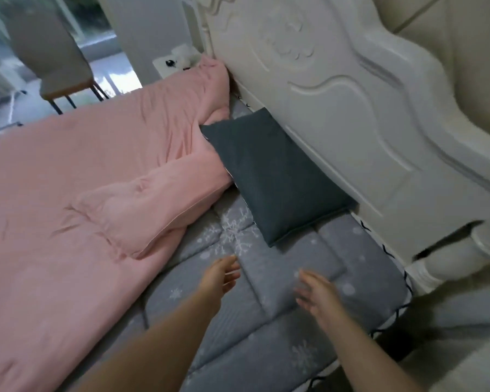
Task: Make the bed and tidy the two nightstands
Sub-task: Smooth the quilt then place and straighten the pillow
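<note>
While both arms reach forward over the bed, the head view records the following.

Hands, count two: left hand (219, 274) and right hand (316, 292), side by side and apart, both above the mattress pad.
Left hand state: fingers loosely extended, released, holding nothing.
Right hand state: fingers spread and blurred, released, holding nothing; whether it touches the pad cannot be told.
Mattress pad, count one: grey quilted mattress pad (280, 329) with white snowflake print, directly beneath both hands.
Pillow, count one: dark grey pillow (269, 171), ahead of both hands, lying on the pad with its long edge touching the headboard.
Duvet, count one: pink duvet (77, 188), left of the left hand, spread over the far side of the bed with a rumpled folded edge near the pillow; its top corner touches the headboard.
Headboard, count one: white carved headboard (345, 108), ahead and right of the right hand.
Nightstand, count one seen: white nightstand (164, 67), far ahead beyond the duvet, carrying small items too blurred to identify.
Chair, count one: grey chair (54, 60), far left of the left hand, beyond the bed.
</note>
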